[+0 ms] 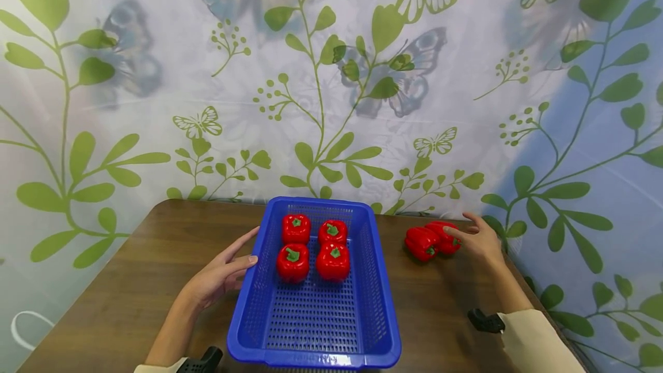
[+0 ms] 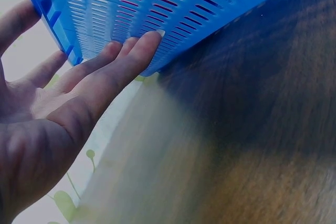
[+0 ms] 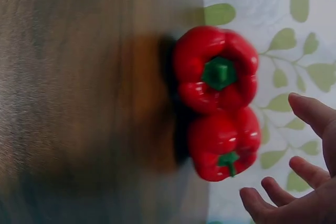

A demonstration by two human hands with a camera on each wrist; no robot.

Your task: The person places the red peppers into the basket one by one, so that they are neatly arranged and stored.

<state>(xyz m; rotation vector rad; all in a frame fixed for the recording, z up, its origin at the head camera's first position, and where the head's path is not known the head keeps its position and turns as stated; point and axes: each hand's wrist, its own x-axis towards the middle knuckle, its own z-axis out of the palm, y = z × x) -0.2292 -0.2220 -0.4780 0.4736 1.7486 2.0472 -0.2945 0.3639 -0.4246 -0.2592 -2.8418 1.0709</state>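
Left hand: one, the left hand (image 1: 220, 278) has its fingers extended, touching the near side of the basket at rim and outer wall
Right hand: one, the right hand (image 1: 481, 240) is spread, fingers slightly bent and holding nothing, just beside two peppers
Basket: one blue basket (image 1: 311, 321), perforated, between the hands, in contact with the left one
Peppers in basket: four red peppers (image 1: 333, 262), stems up, two rows of two, to the right of the left hand, in the half of the basket farther from the person
Peppers outside: two loose peppers (image 1: 422, 243) on their sides, touching each other, just left of the right hand
Pepper total: six, each with one green stem
Wrist devices: two black devices (image 1: 486, 321), one per wrist
Table: one brown wooden table (image 1: 129, 269), beneath both hands
Backdrop: leaf-and-butterfly cloth (image 1: 331, 102), beyond both hands
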